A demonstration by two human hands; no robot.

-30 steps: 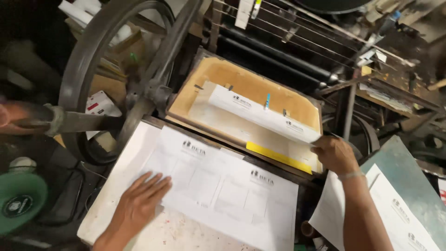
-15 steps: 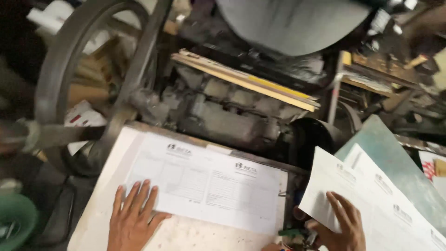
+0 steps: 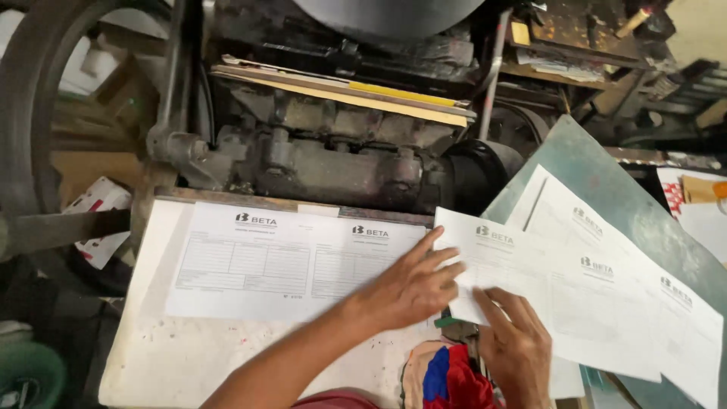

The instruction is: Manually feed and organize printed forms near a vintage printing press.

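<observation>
My left hand (image 3: 413, 284) reaches across to the right, fingers spread, its tips touching the left edge of a printed white sheet (image 3: 575, 295). That sheet tops a fanned pile on a green slanted board (image 3: 606, 174). My right hand (image 3: 515, 348) lies flat on the sheet's lower left corner. A stack of printed form sheets (image 3: 265, 261) lies on the white feed table (image 3: 166, 356) to the left of my left hand. Behind it the press platen (image 3: 341, 83) is swung up against the machine, a yellow strip showing on it.
A large dark flywheel (image 3: 45, 220) stands at the left. The black iron press body (image 3: 333, 159) fills the middle back. A red and blue rag (image 3: 447, 379) lies by my right wrist. Cluttered shelves (image 3: 583, 45) and paper (image 3: 697, 204) are at the right.
The platen was open facing me and has swung shut. My right hand carried a sheet from it to the right pile. My left hand moved from the left stack over to that sheet.
</observation>
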